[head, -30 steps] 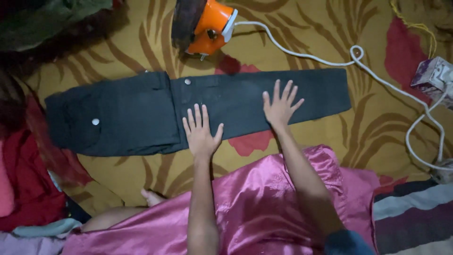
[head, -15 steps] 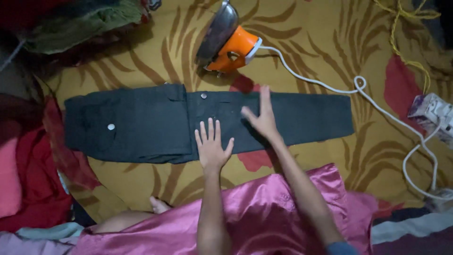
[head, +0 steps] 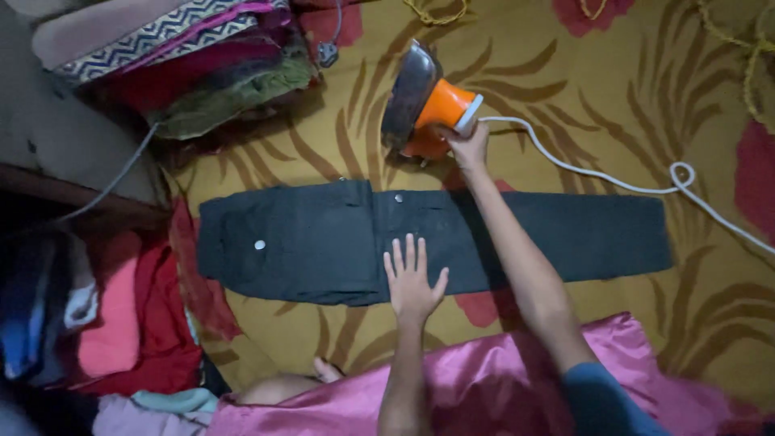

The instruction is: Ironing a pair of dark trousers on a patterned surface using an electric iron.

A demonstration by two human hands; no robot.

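Observation:
A pair of dark trousers (head: 323, 242) lies folded flat and lengthwise on a yellow patterned cloth (head: 613, 105). My left hand (head: 413, 278) rests flat on the trousers near their lower edge, fingers spread. My right hand (head: 467, 145) reaches beyond the trousers and grips the handle of an orange clothes iron (head: 428, 105), which stands upright on its heel. The iron's white cord (head: 638, 187) trails off to the right.
A pile of folded clothes (head: 202, 64) sits at the top left. Red and pink garments (head: 137, 323) are heaped at the left edge. Pink satin fabric (head: 500, 387) covers my lap. A yellow cord (head: 743, 48) lies at the top right.
My right hand left the trousers, reached forward and took hold of the iron's handle. My left hand stayed flat on the trousers. The view shifted upward.

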